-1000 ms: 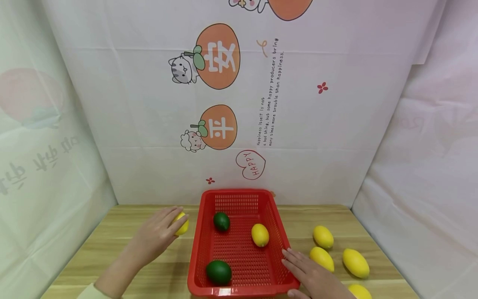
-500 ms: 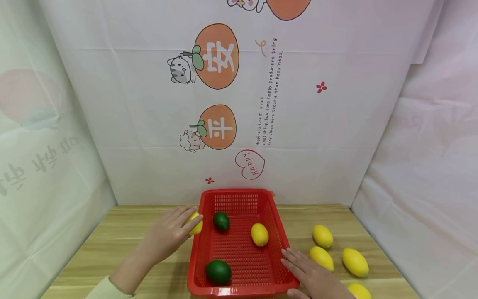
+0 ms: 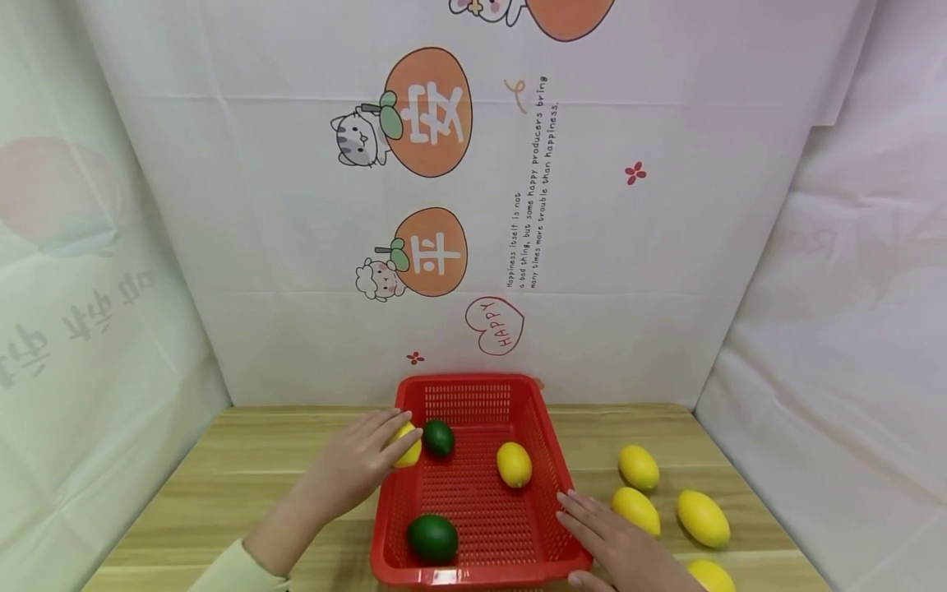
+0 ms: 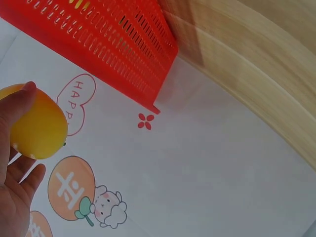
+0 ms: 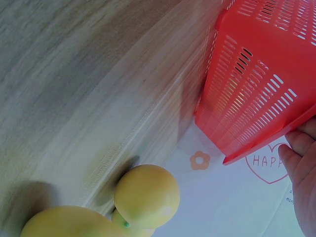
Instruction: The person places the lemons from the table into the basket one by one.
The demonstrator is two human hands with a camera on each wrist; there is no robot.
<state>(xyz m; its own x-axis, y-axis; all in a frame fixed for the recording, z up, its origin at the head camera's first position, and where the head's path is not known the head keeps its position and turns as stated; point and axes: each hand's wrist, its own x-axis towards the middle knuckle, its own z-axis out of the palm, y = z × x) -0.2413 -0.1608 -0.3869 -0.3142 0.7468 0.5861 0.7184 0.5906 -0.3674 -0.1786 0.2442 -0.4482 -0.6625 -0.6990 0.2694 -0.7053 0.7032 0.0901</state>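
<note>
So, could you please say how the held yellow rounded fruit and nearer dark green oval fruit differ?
The left hand holds the yellow fruit; the nearer dark green fruit lies in the red plastic basket. Fingers partly cover the yellow fruit; the green fruit is uncovered. Both look rounded.

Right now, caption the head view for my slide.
Left hand holds a lemon at the left edge of a red basket, right hand at its right; two green fruits and another lemon inside.

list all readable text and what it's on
"安": upper fruit print
"平": lower fruit print
"HAPPY": red heart
"Happiness itself is not a bad thing, but some happy producers bring many times more trouble than happiness.": back cloth
Left cloth, right cloth: print too faint to read
</note>
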